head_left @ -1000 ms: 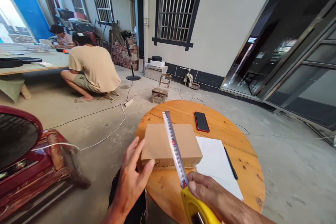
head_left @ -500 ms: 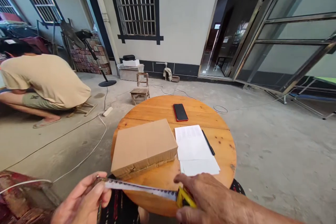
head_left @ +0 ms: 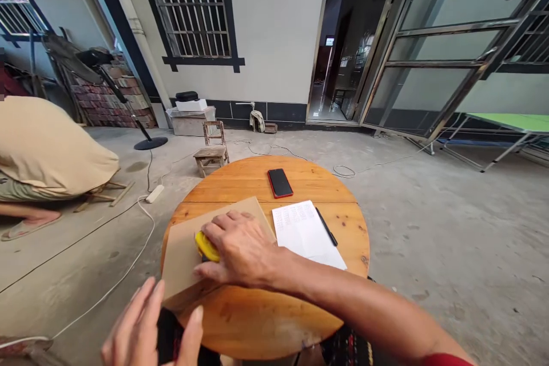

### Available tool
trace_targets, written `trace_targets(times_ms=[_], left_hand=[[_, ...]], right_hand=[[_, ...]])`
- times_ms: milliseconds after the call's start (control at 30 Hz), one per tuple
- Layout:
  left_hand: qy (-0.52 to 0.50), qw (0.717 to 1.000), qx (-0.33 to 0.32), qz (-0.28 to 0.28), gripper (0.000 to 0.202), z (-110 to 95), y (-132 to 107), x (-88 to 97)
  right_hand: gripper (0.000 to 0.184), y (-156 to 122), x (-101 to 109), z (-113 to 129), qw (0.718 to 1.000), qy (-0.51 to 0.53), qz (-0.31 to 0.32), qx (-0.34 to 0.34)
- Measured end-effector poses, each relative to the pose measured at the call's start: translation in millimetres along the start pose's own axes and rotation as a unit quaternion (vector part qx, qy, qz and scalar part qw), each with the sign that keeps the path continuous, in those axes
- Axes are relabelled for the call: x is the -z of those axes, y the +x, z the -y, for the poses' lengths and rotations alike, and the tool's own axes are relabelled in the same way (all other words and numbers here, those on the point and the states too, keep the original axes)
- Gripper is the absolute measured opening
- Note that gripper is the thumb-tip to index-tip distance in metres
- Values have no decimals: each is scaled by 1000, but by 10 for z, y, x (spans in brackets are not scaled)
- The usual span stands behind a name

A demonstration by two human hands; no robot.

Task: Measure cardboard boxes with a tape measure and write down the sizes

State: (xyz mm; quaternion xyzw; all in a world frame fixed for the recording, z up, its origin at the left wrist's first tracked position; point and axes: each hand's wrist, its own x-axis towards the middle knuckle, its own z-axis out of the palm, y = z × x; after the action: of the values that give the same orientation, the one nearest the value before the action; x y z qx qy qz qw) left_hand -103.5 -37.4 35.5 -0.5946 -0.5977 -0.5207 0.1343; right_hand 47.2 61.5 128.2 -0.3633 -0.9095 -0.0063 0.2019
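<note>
My right hand is closed around a yellow tape measure over the top of a brown cardboard box. No blade shows out of the tape measure. Near the table's front left edge, my left hand has its thumb and fingers apart with nothing between them. To the right of the box lie white sheets of paper with rows of writing on the upper part. A black pen rests along the paper's right edge. Behind these, a phone with a red edge lies screen up.
All this rests on a round wooden table. Beyond it stand a small wooden chair and a pedestal fan. A person in a tan shirt crouches at the left. A white cable and power strip lie on the floor.
The tape blade, stretched between both hands before, is drawn in. My right hand has moved left onto the box with the tape measure. My left hand has let go and opened. The view has swung right.
</note>
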Motion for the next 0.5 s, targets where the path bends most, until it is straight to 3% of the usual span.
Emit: trace_targets(times_ms=[100, 167, 233, 300, 333, 433, 500], left_hand=[[35, 995, -37, 84, 81, 178, -85, -179], [39, 992, -39, 113, 81, 268, -123, -255], [36, 991, -49, 119, 73, 344, -106, -297], [32, 989, -56, 131, 63, 423, -17, -334], [32, 988, -54, 138, 59, 466, 53, -362], [47, 988, -33, 144, 50, 606, 311, -497], [60, 988, -17, 142, 48, 671, 466, -599]], right_hand=[[59, 179, -185, -80, 999, 10, 40, 3], [65, 157, -203, -142, 998, 47, 33, 9], [58, 2, -126, -272, 997, 81, 6, -15], [39, -269, 1, -507, 991, 85, 6, -102], [30, -435, 62, -661, 980, 69, 27, -187], [27, -968, 152, -1175, 945, 16, 49, -323], [25, -1282, 103, -1457, 919, -22, 63, -388]])
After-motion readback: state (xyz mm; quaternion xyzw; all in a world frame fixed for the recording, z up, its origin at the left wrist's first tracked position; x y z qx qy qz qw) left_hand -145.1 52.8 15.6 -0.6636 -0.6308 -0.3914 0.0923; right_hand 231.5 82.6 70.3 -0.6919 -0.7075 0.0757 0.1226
